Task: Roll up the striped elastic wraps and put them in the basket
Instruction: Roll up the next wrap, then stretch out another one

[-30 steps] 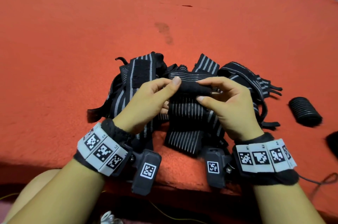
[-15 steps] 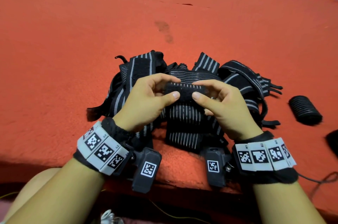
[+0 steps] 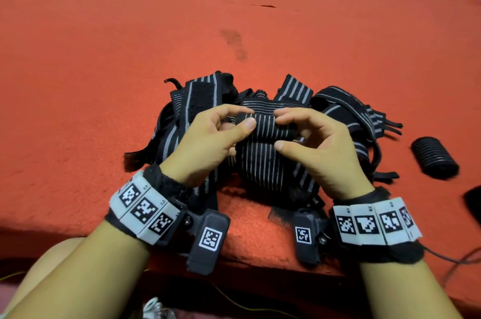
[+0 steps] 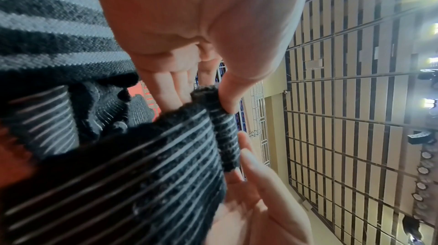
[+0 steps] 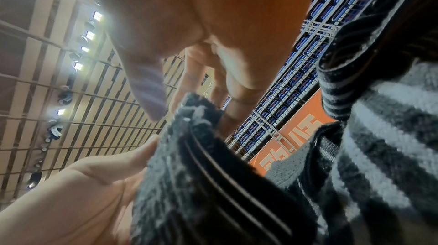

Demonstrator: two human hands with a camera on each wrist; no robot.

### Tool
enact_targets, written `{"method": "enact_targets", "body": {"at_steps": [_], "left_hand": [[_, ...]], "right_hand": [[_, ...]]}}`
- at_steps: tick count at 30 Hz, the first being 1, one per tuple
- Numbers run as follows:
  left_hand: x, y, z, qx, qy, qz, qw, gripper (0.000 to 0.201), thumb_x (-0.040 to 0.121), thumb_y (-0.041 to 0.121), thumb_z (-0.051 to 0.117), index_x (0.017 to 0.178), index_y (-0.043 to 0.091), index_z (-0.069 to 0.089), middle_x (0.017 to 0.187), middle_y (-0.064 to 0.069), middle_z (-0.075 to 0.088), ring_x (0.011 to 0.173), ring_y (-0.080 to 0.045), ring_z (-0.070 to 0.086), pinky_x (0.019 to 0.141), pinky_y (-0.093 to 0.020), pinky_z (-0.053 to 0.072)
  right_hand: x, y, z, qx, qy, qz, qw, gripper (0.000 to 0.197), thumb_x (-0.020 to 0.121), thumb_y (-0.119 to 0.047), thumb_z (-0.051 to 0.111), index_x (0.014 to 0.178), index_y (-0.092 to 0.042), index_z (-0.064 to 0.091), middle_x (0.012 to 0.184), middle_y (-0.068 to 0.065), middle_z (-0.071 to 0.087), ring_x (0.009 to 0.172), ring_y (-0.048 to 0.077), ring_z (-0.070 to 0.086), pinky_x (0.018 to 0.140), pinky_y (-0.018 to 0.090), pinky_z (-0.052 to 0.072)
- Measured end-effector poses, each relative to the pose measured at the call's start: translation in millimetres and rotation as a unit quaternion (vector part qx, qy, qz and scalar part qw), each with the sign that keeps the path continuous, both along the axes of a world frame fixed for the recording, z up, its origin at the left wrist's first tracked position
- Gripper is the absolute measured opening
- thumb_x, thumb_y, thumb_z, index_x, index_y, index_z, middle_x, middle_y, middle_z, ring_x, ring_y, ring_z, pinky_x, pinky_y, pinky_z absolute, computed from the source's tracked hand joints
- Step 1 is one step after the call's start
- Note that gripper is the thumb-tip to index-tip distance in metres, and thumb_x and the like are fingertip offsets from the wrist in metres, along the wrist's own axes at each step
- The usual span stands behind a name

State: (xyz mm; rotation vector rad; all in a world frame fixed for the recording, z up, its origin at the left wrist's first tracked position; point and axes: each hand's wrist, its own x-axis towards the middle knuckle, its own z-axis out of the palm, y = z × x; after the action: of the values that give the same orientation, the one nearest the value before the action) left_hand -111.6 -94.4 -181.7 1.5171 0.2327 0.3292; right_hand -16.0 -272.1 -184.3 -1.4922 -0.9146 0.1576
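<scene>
Both hands work one striped elastic wrap [image 3: 263,136] above the pile of loose wraps [image 3: 200,100] on the red table [image 3: 104,71]. Left hand [image 3: 208,141] fingers pinch the rolled end's left side. Right hand [image 3: 322,146] fingers pinch its right side. A finished roll [image 3: 434,157] lies right of the pile, well apart.

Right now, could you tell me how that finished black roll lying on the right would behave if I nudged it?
The roll is a ribbed cylinder lying on its side, so it would probably roll. The carpet looks fuzzy and may slow it. Being wound fabric, it is likely soft.
</scene>
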Motion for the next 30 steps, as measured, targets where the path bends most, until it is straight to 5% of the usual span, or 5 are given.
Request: {"method": "enact_targets", "body": {"at_steps": [7, 11, 16, 24, 30], "left_hand": [[-2.1, 0.4, -2.1, 0.034, -0.027, 0.003, 0.999, 0.028, 0.093, -0.001, 0.064, 0.114, 0.017, 0.062, 0.093, -0.004, 0.074, 0.084, -0.022, 0.062, 0.070, -0.033, 0.049], [-2.0, 0.1, 0.0, -0.003, 0.009, -0.034, 0.999, 0.033, 0.093, 0.001, 0.065, 0.120, 0.016, 0.056, 0.099, -0.003, 0.076, 0.088, -0.019, 0.069, 0.076, -0.036, 0.056], [0.3, -6.0, 1.5, -0.029, 0.036, -0.064, 0.997, 0.056, 0.081, 0.055, 0.068, 0.122, 0.017, 0.063, 0.116, -0.027, 0.067, 0.090, -0.033, 0.057, 0.087, -0.050, 0.053], [1.0, -1.7, 0.0, -0.025, -0.016, -0.004, 1.000, 0.034, 0.078, 0.039, 0.078, 0.108, 0.024, 0.072, 0.099, -0.018, 0.065, 0.093, -0.030, 0.058, 0.091, -0.065, 0.048], [-3.0, -2.1, 0.9, 0.036, -0.063, 0.005, 0.997, 0.033, 0.089, -0.010, 0.065, 0.119, 0.003, 0.061, 0.077, 0.017, 0.069, 0.075, 0.006, 0.064, 0.073, -0.012, 0.051]], "right_hand": [[-1.2, 5.6, -1.2, -0.042, 0.085, -0.054, 0.994, 0.033, 0.086, -0.030, 0.072, 0.115, -0.015, 0.067, 0.099, 0.001, 0.072, 0.072, 0.006, 0.063, 0.057, 0.023, 0.049], [0.8, 3.2, -0.9, 0.017, 0.125, -0.022, 0.992, 0.029, 0.089, -0.002, 0.070, 0.116, -0.007, 0.065, 0.110, 0.017, 0.070, 0.089, 0.022, 0.072, 0.077, 0.037, 0.060], [3.6, 1.0, -1.3, 0.035, 0.055, -0.033, 0.997, 0.033, 0.080, -0.002, 0.074, 0.108, -0.018, 0.067, 0.115, 0.012, 0.069, 0.109, 0.031, 0.067, 0.096, 0.055, 0.054], [-1.7, 2.1, -2.1, -0.012, 0.043, 0.007, 0.999, 0.030, 0.072, 0.001, 0.075, 0.094, -0.017, 0.065, 0.126, 0.003, 0.067, 0.112, 0.018, 0.067, 0.091, 0.036, 0.053], [-1.7, 7.9, -0.6, -0.054, 0.110, -0.047, 0.991, 0.040, 0.086, -0.044, 0.074, 0.116, -0.021, 0.063, 0.107, 0.009, 0.072, 0.090, 0.016, 0.069, 0.071, 0.034, 0.055]]}}
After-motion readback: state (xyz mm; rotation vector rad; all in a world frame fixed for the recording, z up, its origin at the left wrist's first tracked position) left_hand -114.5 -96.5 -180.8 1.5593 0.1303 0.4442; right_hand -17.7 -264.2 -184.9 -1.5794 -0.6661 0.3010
